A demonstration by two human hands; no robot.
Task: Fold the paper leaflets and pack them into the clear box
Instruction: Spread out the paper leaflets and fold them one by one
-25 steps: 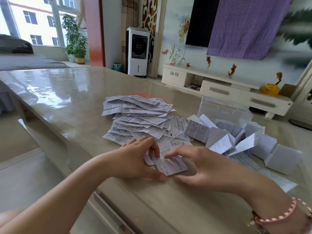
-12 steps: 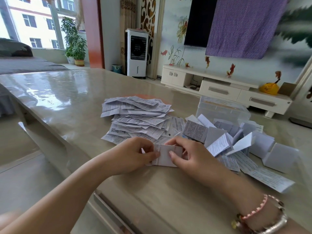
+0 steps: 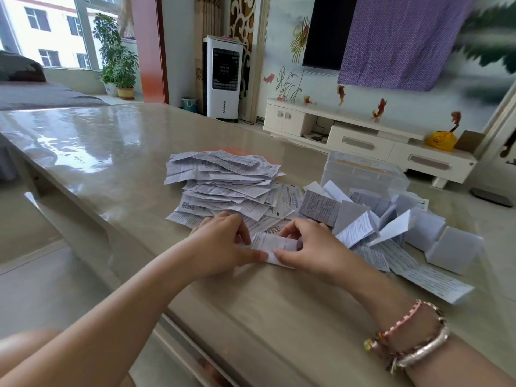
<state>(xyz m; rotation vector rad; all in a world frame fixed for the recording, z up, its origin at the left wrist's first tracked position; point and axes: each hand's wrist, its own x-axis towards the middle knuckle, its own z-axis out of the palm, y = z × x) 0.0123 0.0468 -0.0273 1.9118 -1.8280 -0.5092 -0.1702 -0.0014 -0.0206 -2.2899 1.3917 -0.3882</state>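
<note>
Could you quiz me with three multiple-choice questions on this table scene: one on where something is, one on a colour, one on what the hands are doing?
1. Where is the clear plastic box?
A. behind the folded white leaflets
B. on the floor
C. on the person's lap

2. What colour is the cloth over the dark wall television?
A. green
B. purple
C. orange

3. What are the left hand and right hand doing?
A. resting idle
B. lifting the box
C. pinching one white paper leaflet

A: the box stands beyond the folded pile.
B: the cloth is purple.
C: thumbs and fingers of both grip the leaflet on the glossy beige table.
</note>
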